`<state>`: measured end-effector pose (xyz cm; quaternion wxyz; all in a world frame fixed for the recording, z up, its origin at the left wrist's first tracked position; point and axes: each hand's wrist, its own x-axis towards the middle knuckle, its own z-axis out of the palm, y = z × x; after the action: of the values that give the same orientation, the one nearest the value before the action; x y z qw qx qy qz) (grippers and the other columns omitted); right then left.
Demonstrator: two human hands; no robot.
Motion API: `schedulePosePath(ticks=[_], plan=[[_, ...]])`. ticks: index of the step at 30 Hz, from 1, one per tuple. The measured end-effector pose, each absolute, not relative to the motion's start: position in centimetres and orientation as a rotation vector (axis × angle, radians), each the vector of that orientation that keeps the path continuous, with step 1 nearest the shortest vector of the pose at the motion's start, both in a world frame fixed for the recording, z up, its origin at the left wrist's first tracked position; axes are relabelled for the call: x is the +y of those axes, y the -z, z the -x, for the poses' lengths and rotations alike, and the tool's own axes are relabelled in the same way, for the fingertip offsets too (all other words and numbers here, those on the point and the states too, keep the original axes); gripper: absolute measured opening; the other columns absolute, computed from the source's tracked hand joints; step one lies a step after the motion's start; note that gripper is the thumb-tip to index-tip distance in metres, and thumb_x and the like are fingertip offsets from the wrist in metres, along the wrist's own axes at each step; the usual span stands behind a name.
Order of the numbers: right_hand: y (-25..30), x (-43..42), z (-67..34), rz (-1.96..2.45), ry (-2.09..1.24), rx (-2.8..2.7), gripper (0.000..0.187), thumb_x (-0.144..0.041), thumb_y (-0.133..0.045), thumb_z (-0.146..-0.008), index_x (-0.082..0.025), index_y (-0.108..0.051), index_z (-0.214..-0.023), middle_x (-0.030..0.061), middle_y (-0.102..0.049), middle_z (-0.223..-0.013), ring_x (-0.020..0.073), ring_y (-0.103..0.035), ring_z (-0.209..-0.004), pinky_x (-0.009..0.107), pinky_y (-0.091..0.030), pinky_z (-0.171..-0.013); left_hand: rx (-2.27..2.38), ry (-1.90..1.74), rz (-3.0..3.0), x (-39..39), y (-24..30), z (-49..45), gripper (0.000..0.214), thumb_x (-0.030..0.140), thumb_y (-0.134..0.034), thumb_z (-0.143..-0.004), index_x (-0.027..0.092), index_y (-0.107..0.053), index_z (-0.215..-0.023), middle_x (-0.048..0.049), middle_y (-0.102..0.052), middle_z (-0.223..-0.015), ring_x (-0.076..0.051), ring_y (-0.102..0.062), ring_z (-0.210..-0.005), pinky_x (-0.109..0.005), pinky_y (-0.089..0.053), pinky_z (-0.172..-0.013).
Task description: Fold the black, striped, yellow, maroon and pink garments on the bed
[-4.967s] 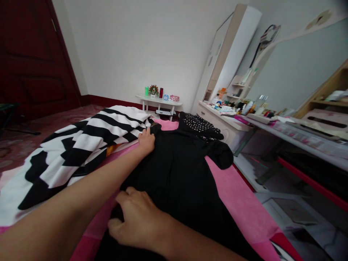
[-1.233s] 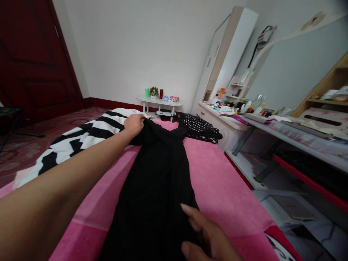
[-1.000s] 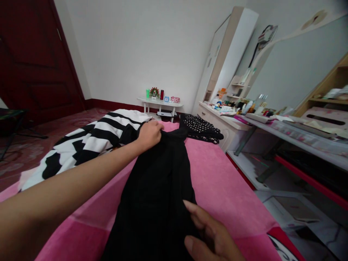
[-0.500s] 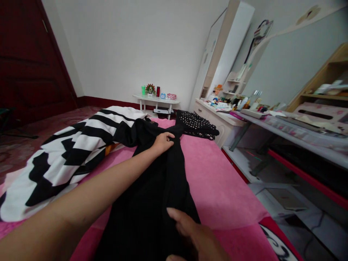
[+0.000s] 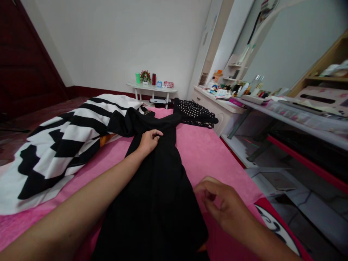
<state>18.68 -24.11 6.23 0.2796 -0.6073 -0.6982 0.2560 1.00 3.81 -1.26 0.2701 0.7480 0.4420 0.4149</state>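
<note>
A long black garment [image 5: 154, 195] lies folded lengthwise down the middle of a pink bed cover [image 5: 212, 156]. My left hand [image 5: 149, 140] reaches far forward and pinches a fold of the black cloth near its upper part. My right hand [image 5: 220, 203] hovers just off the garment's right edge, above the pink cover, its fingers loosely curled and holding nothing. A black-and-white striped cloth [image 5: 67, 137] lies to the left, partly under the garment's top. A black piece with white dots [image 5: 194, 113] lies beyond the garment's top right.
A small white table [image 5: 151, 88] with a green cup, flowers and a red bottle stands against the far wall. A cluttered dresser [image 5: 225, 105] and shelves run along the right. A dark red door [image 5: 24, 61] is at the left.
My left hand has slid back toward me along the garment, from its far top to its upper middle. My right hand has lifted off the lower cloth and moved right.
</note>
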Motion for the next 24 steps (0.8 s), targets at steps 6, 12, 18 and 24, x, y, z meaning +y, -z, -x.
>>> schedulePosePath(ticks=[6, 12, 18, 24], plan=[[-4.4, -25.4, -19.8, 1.712, -0.795, -2.002, 0.051, -0.003, -0.054, -0.064, -0.025, -0.061, -0.109, 0.0023, -0.062, -0.107, 0.019, -0.056, -0.099, 0.03, -0.044, -0.087, 1.172, -1.12, -2.201, 3.4, 1.0, -1.3, 0.026, 0.006, -0.052, -0.074, 0.019, -0.071, -0.087, -0.0018, -0.068, -0.084, -0.014, -0.06, -0.071, -0.026, -0.049, -0.074], [-5.4, -26.5, -17.1, 1.635, -0.864, -1.945, 0.056, -0.01, -0.055, -0.066, -0.022, -0.056, -0.121, 0.0066, -0.06, -0.116, 0.0226, -0.054, -0.106, 0.037, -0.041, -0.095, 1.175, -1.142, -2.167, 3.2, 1.0, -1.3, 0.025, 0.004, -0.053, -0.075, 0.018, -0.071, -0.086, -0.0018, -0.069, -0.085, -0.015, -0.062, -0.076, -0.026, -0.049, -0.079], [-3.7, -26.4, -17.0, 1.698, -0.876, -1.831, 0.022, -0.008, -0.043, -0.071, -0.019, -0.062, -0.078, 0.0007, -0.064, -0.08, 0.0148, -0.059, -0.075, 0.024, -0.044, -0.068, 1.17, -1.165, -2.112, 3.2, 1.0, -1.2, 0.025, 0.004, -0.053, -0.075, 0.017, -0.071, -0.085, -0.0019, -0.07, -0.085, -0.015, -0.063, -0.077, -0.026, -0.05, -0.079], [-2.8, -28.6, -18.6, 1.688, -0.792, -1.979, 0.002, -0.024, -0.063, -0.069, -0.022, -0.062, -0.069, -0.0019, -0.063, -0.069, 0.0144, -0.057, -0.063, 0.022, -0.039, -0.054, 1.21, -1.168, -2.042, 3.2, 0.8, -1.1, 0.025, 0.003, -0.053, -0.076, 0.017, -0.072, -0.086, -0.0026, -0.071, -0.082, -0.015, -0.064, -0.077, -0.028, -0.051, -0.081]])
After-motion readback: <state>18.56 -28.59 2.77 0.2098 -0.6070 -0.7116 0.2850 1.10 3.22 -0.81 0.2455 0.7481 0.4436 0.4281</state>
